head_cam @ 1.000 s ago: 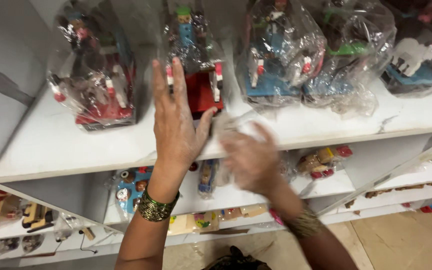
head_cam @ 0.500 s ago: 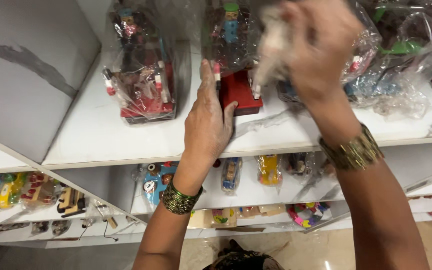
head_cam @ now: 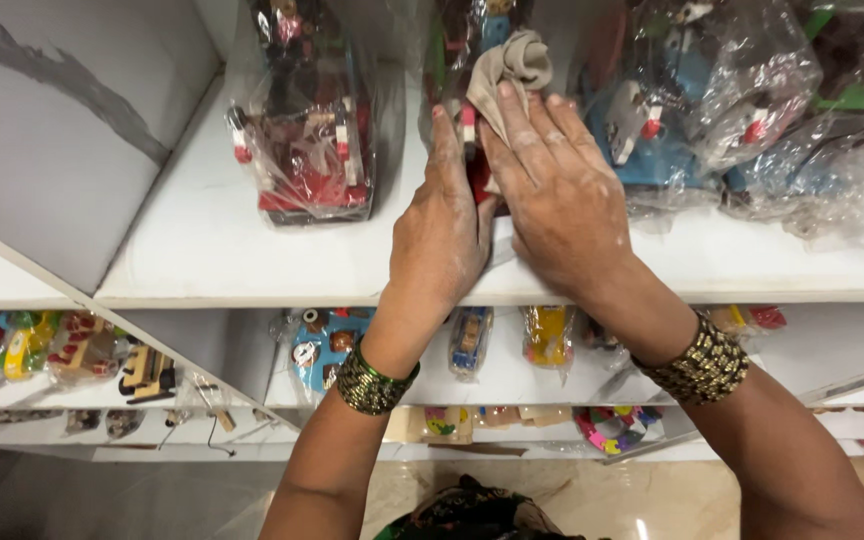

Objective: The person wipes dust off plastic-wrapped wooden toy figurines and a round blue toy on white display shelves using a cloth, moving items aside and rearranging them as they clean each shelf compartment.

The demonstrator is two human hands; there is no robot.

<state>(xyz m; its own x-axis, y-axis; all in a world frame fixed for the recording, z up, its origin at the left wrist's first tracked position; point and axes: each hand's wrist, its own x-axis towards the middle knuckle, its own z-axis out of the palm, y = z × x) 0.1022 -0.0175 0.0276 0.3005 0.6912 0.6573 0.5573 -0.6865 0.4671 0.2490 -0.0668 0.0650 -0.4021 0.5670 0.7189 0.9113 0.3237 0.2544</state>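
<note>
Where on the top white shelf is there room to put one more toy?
The top shelf is bare along its front left edge, before the red wrapped toy, and between that toy and the left hand. Right of the right hand, only a front strip before the blue wrapped toys is free. Behind, it's crowded.

Cloth and wrapped toy on the shelf

A crumpled beige cloth [head_cam: 514, 72] lies bunched against a red toy [head_cam: 474, 150] in clear plastic wrap, standing upright on the white shelf [head_cam: 202, 250], mostly hidden behind both hands.
</note>
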